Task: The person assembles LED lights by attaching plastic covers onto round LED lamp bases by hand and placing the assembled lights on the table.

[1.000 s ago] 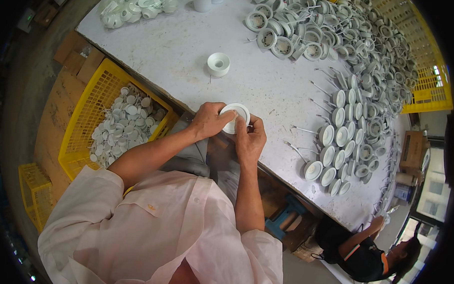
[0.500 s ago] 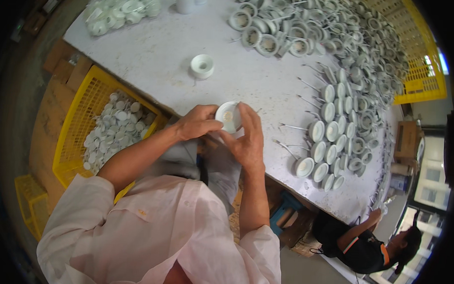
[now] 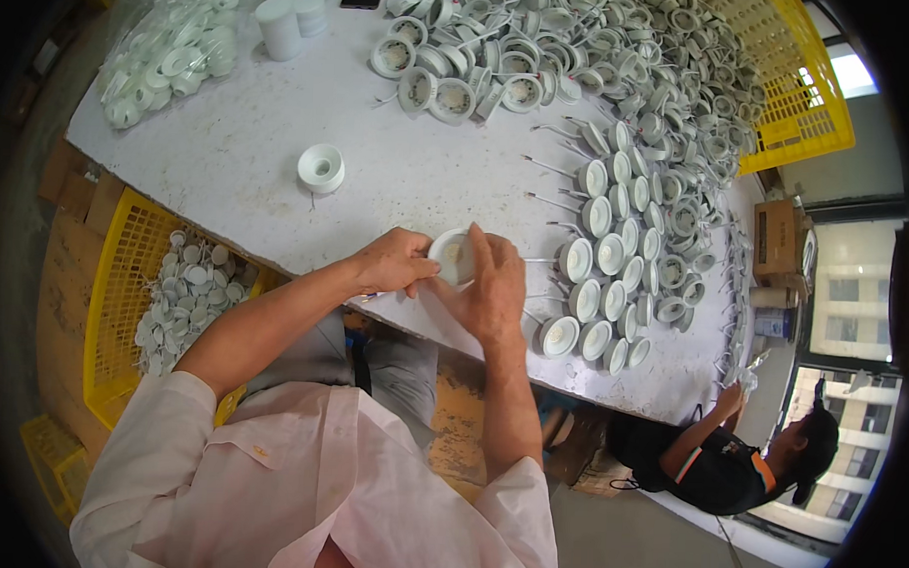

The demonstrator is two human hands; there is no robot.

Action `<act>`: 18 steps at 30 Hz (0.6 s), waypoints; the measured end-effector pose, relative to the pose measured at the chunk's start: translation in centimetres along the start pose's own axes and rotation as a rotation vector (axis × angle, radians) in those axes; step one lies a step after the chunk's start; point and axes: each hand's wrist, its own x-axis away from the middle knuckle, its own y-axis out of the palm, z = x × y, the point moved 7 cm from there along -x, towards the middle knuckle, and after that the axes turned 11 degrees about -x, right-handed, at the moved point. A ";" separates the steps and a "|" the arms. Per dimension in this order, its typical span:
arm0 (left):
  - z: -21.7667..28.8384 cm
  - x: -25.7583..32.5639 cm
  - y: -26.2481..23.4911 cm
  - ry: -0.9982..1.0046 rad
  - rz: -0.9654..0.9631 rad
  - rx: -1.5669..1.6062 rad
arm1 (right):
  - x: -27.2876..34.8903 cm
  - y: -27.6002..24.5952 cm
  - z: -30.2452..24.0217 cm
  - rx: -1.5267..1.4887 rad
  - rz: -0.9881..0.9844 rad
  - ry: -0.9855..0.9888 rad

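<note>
White counter (image 3: 279, 148) carries rows of round lamp housings (image 3: 606, 254). Yellow crate (image 3: 123, 302) sits lower left. Both hands meet at near counter edge. Left hand (image 3: 395, 262) and right hand (image 3: 489, 290) pinch small white lamp housing (image 3: 451, 258) by rim. Looks light, rigid, smooth plastic; rim grip seems safest.

Plenty of bare white table (image 3: 278, 168) ahead and to the left of the left hand (image 3: 393, 262), only a lone white tape roll (image 3: 321, 168) sitting out there. Tight on the far side of the right hand (image 3: 489, 290): rows of round white lamp housings (image 3: 601, 259) just beside it, wire leads poking toward it. Further ahead, a jumbled pile of housings (image 3: 503, 55) blocking the way. Yellow crate of white parts (image 3: 179, 294) below the left forearm.
</note>
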 end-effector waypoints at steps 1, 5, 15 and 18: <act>1.1 -0.7 0.3 0.002 0.016 0.017 | -0.3 -0.8 1.5 -0.002 0.021 0.019; 1.5 -2.6 -0.8 0.030 0.110 -0.106 | -2.5 -4.4 7.4 0.046 0.122 0.122; -0.9 -0.6 -2.0 0.073 0.249 -0.035 | -5.7 -7.9 15.3 0.372 0.038 0.245; -1.0 0.0 -2.0 0.099 0.243 -0.025 | -5.7 -8.0 16.0 0.382 -0.015 0.292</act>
